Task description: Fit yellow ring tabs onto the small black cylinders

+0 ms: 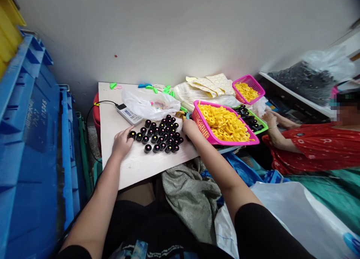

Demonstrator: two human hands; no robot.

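Observation:
My left hand (pixel 123 142) is at the left end of a group of short black cylinders (pixel 161 139). Its thumb and index finger close around the outermost black cylinder (pixel 132 134), which stands on the table. Many of the cylinders show a pink or yellow dot on top. My right hand (pixel 190 127) is on the far side of the group, against the left wall of a pink basket (pixel 200 124). Its fingers point away from me and are mostly hidden, so what they touch cannot be made out. Yellow ring-shaped plastic pieces (pixel 222 122) fill the basket.
A white device with a cable (pixel 129 114) and a clear plastic bag (pixel 150 105) lie on the white table (pixel 135 169). Behind are a smaller pink basket (pixel 261 91) and a green tray (pixel 263 128) of black parts. A person in red (pixel 309 146) works at right. Blue crates (pixel 33 146) stand left.

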